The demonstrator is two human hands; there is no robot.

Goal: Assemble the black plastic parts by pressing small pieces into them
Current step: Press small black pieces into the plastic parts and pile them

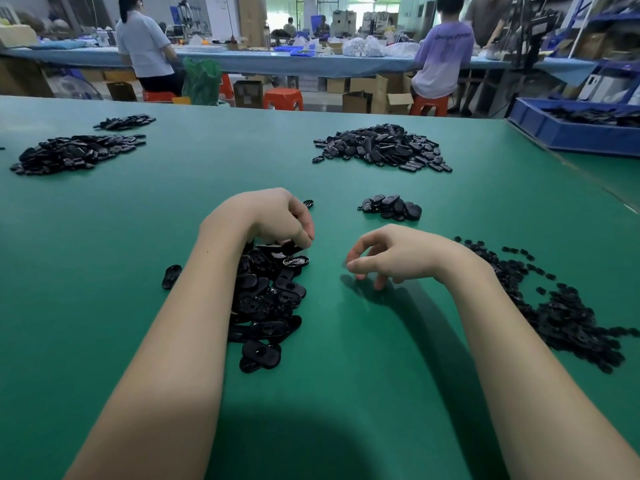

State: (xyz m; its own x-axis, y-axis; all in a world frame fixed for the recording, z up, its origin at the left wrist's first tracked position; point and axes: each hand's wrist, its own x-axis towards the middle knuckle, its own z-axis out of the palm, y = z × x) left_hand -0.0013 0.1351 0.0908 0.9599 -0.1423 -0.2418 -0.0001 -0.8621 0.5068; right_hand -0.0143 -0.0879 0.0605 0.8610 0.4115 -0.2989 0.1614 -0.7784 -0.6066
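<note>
A: Where do the hands lie on the green table [104, 271]?

B: The left hand [277, 220] reaches into the near pile of oval black parts [266, 306], fingers curled round one part [291, 247] at the pile's top. The right hand [391, 254] hovers just above the table, fingers loosely curled, holding nothing visible.

A: And the small pieces?

B: The heap of small pieces [561, 313] lies right of the right forearm. A small cluster [391, 206] and a larger pile [384, 147] lie farther off.

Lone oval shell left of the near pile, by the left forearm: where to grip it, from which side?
Judging by its pose, take the lone oval shell across its narrow width, thumb and finger on the long edges, coming straight down. It lies flat on the green mat, apart from the near pile, so its sides are free.
</note>
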